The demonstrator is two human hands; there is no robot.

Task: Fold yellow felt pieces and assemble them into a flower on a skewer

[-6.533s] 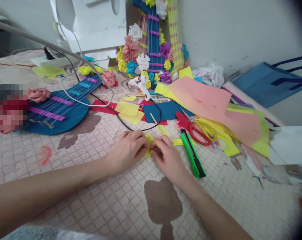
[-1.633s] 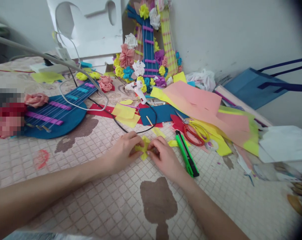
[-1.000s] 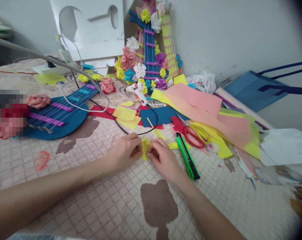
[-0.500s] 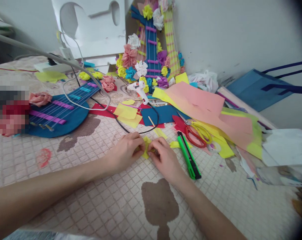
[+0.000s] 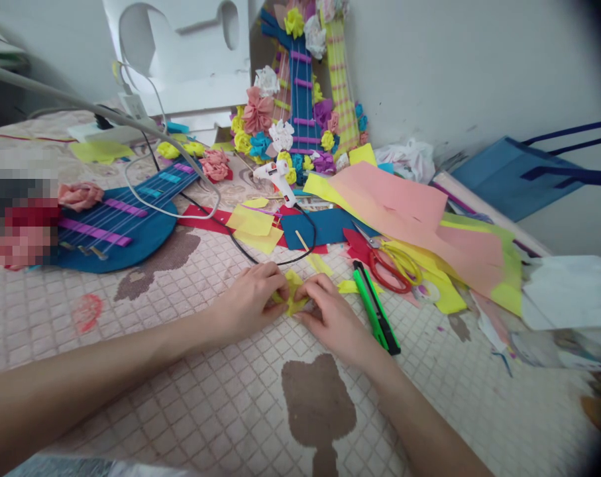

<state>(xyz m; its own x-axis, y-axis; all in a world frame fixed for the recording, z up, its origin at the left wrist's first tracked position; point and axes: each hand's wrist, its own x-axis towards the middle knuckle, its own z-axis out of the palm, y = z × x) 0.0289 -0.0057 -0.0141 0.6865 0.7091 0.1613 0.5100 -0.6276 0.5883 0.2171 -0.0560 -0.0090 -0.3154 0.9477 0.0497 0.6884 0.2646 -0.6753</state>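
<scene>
My left hand (image 5: 250, 301) and my right hand (image 5: 332, 315) meet over the patterned mat (image 5: 220, 397), both pinching a small crumpled yellow paper piece (image 5: 293, 298) between their fingertips. The paper is mostly hidden by my fingers. A green utility knife (image 5: 376, 307) lies just right of my right hand. Red and yellow scissors (image 5: 390, 262) lie beyond it. A white glue gun (image 5: 279, 177) rests farther back, and its black cord (image 5: 260, 255) loops close to my hands.
A blue paper guitar (image 5: 116, 222) with purple strips lies at the left. A second guitar covered in paper flowers (image 5: 300, 99) leans on the wall. Pink and yellow paper sheets (image 5: 409, 212) pile up at the right, beside a blue bag (image 5: 519, 172).
Both hands stay in the same spot, working the yellow paper between the fingers; it has turned and been folded tighter. The view has shifted slightly.
</scene>
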